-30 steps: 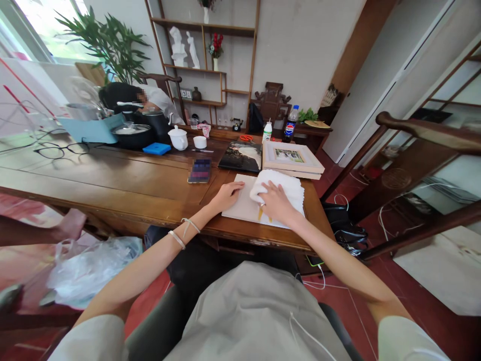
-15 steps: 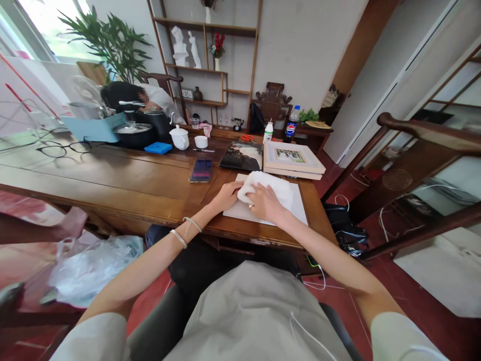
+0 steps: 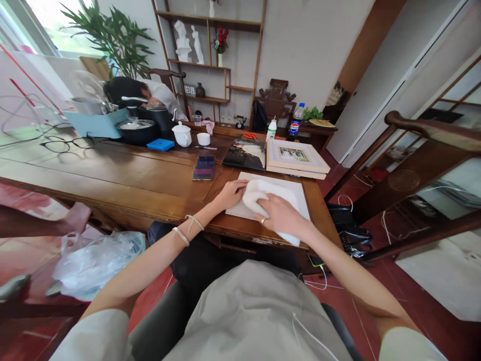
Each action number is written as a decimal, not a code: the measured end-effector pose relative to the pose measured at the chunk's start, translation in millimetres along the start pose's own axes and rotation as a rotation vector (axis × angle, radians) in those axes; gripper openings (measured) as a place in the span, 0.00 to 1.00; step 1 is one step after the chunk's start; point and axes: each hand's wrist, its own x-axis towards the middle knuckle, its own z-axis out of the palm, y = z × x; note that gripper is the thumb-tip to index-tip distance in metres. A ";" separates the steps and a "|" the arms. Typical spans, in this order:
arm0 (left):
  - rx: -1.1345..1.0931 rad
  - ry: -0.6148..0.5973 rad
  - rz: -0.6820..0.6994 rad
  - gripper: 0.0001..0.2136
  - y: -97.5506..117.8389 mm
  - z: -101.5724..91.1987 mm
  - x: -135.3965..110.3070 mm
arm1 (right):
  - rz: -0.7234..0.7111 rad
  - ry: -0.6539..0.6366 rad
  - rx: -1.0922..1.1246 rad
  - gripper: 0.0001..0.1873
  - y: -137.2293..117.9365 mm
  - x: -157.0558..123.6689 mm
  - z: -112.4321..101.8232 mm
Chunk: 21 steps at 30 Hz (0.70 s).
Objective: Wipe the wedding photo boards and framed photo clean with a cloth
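Note:
A white board or panel lies flat near the right end of the wooden table. Bunched on top of it is a white cloth, part of which hangs over the board's front edge. My right hand, with a ring on one finger, grips the cloth and presses it down. At the board's left edge rests my left hand, fingers bent over the edge and close to the cloth; the board hides part of its grip. A dark picture panel and white framed pictures lie just behind the board.
A phone, white teapot, white cup, blue box and glasses are on the wooden table. Bottles stand behind the frames. Another person leans down across the table. A chair stands at right.
My right hand has pulled the cloth toward me and slightly right, over the board's front edge. My left hand stays at the board's left edge. The view has shifted slightly.

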 end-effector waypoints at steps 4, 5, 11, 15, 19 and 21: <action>0.008 0.011 -0.016 0.19 -0.5 0.8 0.3 | 0.062 -0.035 0.077 0.16 44.1 45.3 -8.1; 0.015 0.012 -0.024 0.19 -0.7 0.8 0.3 | 0.065 -0.038 0.119 0.17 50.7 59.6 -9.9; 0.020 0.014 -0.047 0.18 -0.1 -0.6 0.1 | 0.078 -0.066 0.258 0.19 56.9 129.6 -14.5; 0.003 0.013 -0.048 0.18 -0.2 -0.4 0.2 | 0.113 -0.074 0.302 0.19 64.2 131.8 -15.0; -0.011 0.021 -0.053 0.18 -1.6 1.3 0.1 | 0.194 -0.066 0.328 0.14 93.6 98.6 -21.1; -0.009 0.029 -0.053 0.18 -2.2 2.0 -0.1 | 0.248 -0.045 0.329 0.14 112.4 75.7 -24.2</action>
